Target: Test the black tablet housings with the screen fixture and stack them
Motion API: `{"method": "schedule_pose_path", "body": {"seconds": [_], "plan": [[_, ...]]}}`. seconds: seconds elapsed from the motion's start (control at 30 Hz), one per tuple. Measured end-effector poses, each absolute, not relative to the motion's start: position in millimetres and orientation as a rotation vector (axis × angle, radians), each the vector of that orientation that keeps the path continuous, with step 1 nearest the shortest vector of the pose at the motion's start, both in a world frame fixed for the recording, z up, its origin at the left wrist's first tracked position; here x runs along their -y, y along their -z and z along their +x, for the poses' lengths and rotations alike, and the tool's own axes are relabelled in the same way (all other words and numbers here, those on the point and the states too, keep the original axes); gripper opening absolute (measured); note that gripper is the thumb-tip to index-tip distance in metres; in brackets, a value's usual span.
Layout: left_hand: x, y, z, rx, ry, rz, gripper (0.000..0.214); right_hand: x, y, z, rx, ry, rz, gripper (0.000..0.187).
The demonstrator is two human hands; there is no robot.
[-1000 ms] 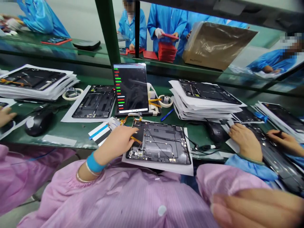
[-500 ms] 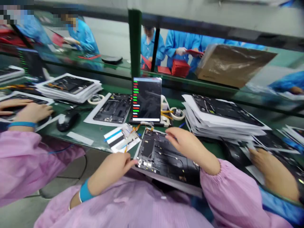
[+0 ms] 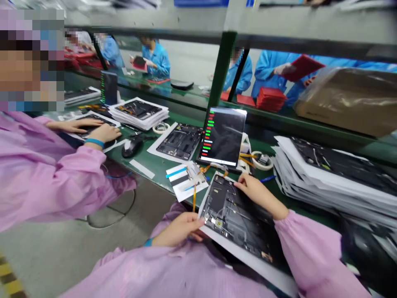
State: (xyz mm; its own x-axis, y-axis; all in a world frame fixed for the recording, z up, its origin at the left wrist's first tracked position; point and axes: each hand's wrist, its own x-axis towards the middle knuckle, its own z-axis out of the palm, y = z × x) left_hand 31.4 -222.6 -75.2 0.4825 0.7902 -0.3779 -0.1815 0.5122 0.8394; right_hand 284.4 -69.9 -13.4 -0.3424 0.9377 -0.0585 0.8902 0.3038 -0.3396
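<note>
Left hand pinching a corner of the tablet, right hand flat on top, we hold it half off the surface, where a slip could tear its orange cable.

A long green bench runs under a grey shelf, with a green post and grey floor

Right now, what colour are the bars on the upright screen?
The bars are green, red, white; head view.
</note>
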Motion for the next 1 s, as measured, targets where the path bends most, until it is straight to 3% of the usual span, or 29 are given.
{"method": "schedule_pose_path", "body": {"seconds": [0.3, 0.47, 0.53, 0.67, 0.77, 1.0], "plan": [[233.0, 42.2, 20.6, -0.713, -0.481, 1.242, 0.044, 92.8, -4.3, 287.0, 2.45, -0.753, -1.575, 0.026], [232.9, 19.0, 14.8, -0.633, -0.61, 1.532, 0.039, 107.0, -30.7, 296.2, 2.242, -0.871, -1.447, 0.033], [229.6, 14.4, 15.9, -0.584, -0.747, 1.447, 0.051, 108.6, -46.9, 298.7, 2.099, -0.853, -1.354, 0.034], [222.0, 11.2, 34.7, -0.528, -1.052, 0.988, 0.099, 103.0, -78.3, 292.0, 1.626, -0.858, -1.204, 0.036], [217.2, 2.0, 50.9, -0.485, -1.073, 1.071, 0.109, 90.9, -88.0, 275.2, 1.378, -0.867, -1.141, 0.032], [197.7, -19.6, 4.4, -1.086, -1.37, 1.19, 0.056, 71.3, -67.6, 242.0, 1.28, -1.049, -1.137, 0.021]]}}
